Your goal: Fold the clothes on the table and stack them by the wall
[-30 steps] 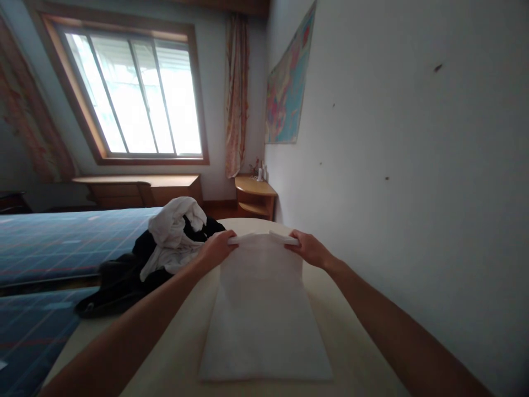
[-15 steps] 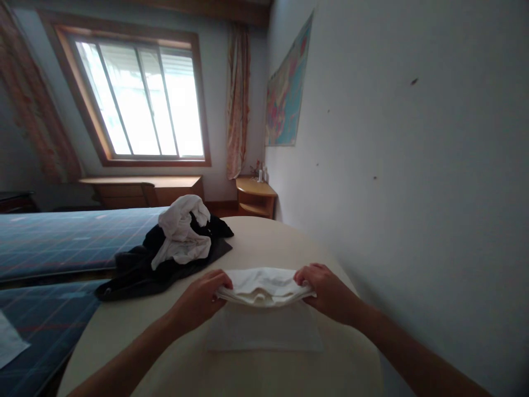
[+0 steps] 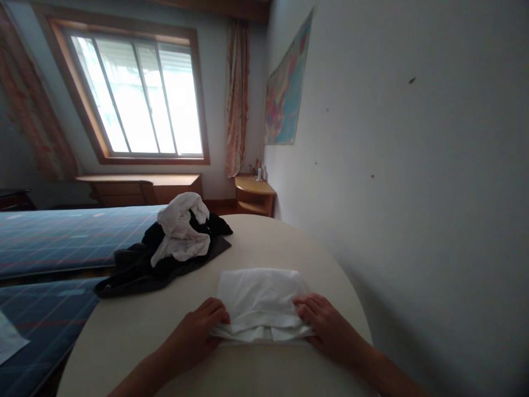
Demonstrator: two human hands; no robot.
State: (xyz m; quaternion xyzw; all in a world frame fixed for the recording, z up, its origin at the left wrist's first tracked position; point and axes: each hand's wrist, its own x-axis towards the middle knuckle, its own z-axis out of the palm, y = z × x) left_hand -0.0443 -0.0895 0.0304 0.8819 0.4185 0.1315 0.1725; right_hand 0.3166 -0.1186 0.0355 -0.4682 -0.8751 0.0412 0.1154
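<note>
A folded white garment (image 3: 261, 298) lies on the round cream table (image 3: 264, 375) in front of me; its exact kind cannot be told. My left hand (image 3: 202, 325) grips its near left corner, fingers on top and thumb beneath. At the near right corner, my right hand (image 3: 326, 325) holds the cloth the same way. The near edge shows several stacked layers between the two hands.
A heap of clothes, a white cloth (image 3: 182, 226) on black garments (image 3: 152, 273), lies at the table's left edge. Beyond it are blue plaid mattresses (image 3: 74, 237). A bare wall (image 3: 421, 220) runs close along the right. A corner shelf (image 3: 254, 187) stands behind.
Both hands have come toward me and down, bringing the raised fold of the white garment over its near part. The cloth now lies flat as a smaller bundle.
</note>
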